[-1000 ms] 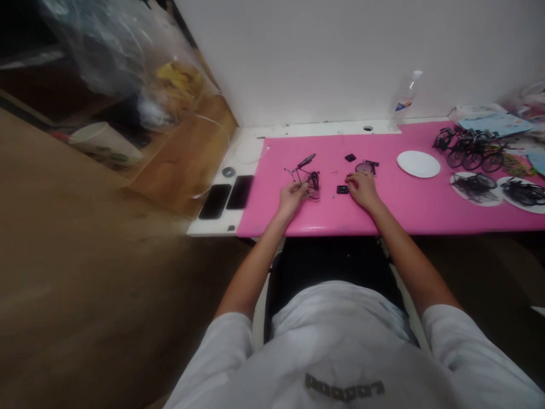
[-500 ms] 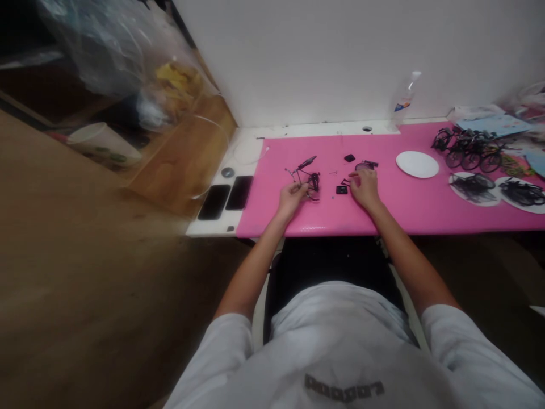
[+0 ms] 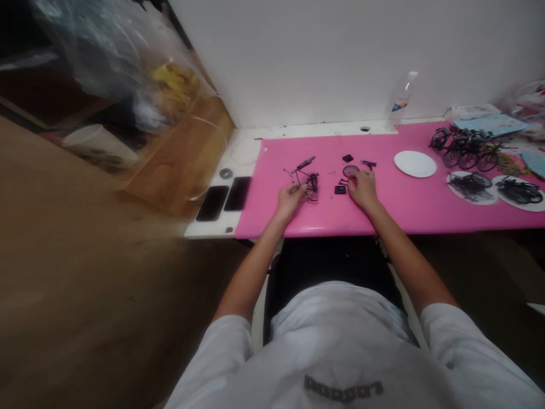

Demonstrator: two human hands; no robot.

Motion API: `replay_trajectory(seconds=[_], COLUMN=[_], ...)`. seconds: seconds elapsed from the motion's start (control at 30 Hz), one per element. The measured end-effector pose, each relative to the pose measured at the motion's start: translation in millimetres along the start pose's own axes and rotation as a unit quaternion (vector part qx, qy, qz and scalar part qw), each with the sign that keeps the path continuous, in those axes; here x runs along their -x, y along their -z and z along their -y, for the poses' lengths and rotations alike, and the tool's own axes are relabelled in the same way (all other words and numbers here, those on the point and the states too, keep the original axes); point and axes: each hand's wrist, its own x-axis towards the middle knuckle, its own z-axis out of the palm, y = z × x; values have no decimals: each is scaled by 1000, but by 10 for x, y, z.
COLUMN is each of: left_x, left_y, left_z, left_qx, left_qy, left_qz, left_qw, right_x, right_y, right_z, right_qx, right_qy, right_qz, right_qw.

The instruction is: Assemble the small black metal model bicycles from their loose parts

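My left hand [image 3: 291, 197] grips the lower part of a small black model bicycle [image 3: 301, 175] between thumb and fingers, just above the pink mat. The bicycle is tilted, and its lower end is partly hidden by the fingers. My right hand [image 3: 361, 188] is low over the mat, its fingers bent together; what is between the fingertips, if anything, is too small to make out. Just beyond those fingertips lies a small wheel [image 3: 351, 170]. A small dark forked part [image 3: 343, 182] and a black square piece [image 3: 340, 190] lie to their left.
Another black piece [image 3: 348, 158] and a dark bar-shaped part [image 3: 368, 164] lie farther back. To the right are a white plate [image 3: 415, 163], plates of black parts [image 3: 470, 184] and several model bicycles [image 3: 466, 149]. Two phones [image 3: 213, 203] lie left; a bottle [image 3: 401, 102] stands behind.
The wheel has shifted left and now shows beside my right hand's fingertips. My right hand has come slightly nearer to me, uncovering the bar-shaped part. My left hand still holds the model bicycle.
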Motion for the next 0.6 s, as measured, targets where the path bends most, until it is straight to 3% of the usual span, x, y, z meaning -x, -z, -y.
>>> replay_trajectory(seconds=[0.37, 0.6], left_x=[9, 9], left_y=[-15, -2], left_z=[-16, -14], left_qx=[0, 5], left_qy=[5, -2], left_qz=[-5, 2], left_qw=[1000, 1000], right_x=[3, 19], right_y=[26, 18], right_z=[-44, -1], right_qx=[16, 16], right_qy=[-3, -45], right_qz=[18, 56], right_qw=[1000, 997])
